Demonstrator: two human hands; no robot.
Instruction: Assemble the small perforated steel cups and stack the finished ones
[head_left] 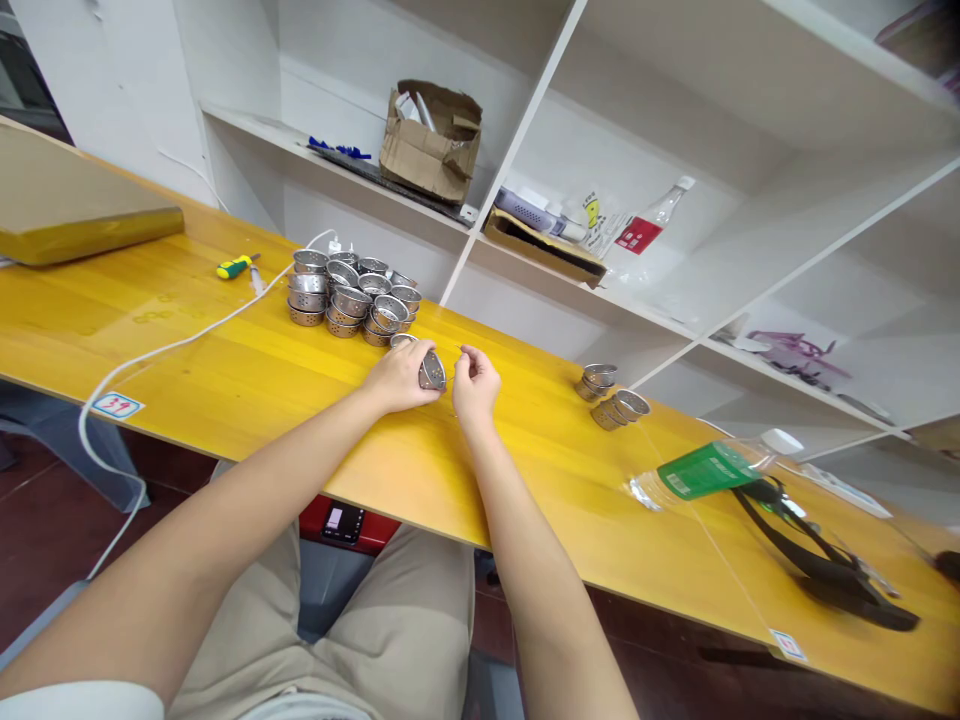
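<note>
My left hand [403, 380] is wrapped round a small perforated metal strainer cup [433, 371], tilted with its holed face toward my other hand. Just to the right, my right hand [475, 385] is closed in a pinch. A thin thing seems to stick out from its fingertips, too small to name. Close behind my left hand stand several stacks of the same strainer cups [351, 300]. Farther right on the table are two short stacks of these cups [619, 408].
The yellow table [247, 380] holds a green-and-yellow screwdriver [235, 267], a white cable [180, 345] and a cardboard-coloured slab [82, 200] on the left. Toward the right lie a green-labelled bottle [709, 470] and a black strap [825, 560]. White shelves [600, 120] rise behind.
</note>
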